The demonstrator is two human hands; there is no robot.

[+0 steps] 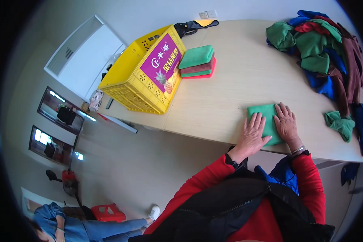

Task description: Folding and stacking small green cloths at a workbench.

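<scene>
A folded green cloth (268,109) lies near the front edge of the pale wooden table (226,97). Flat on its left part rests my left hand (252,133), fingers stretched out. My right hand (285,123) lies along its right side, also with fingers extended and pressing nothing else. Farther off stands a neat stack of folded cloths (197,62) in green, brown and red, beside the yellow crate. At the far right sits a loose heap of crumpled cloths (318,44) in green, blue, red and brown; some hang over toward the near edge.
A yellow plastic crate (139,94) with a purple panel stands at the left of the table. Behind it lies a black strap or bag (189,27). A crumpled green cloth (341,125) is right of my hands. At lower left, a person (68,224) is near a red stool (109,212).
</scene>
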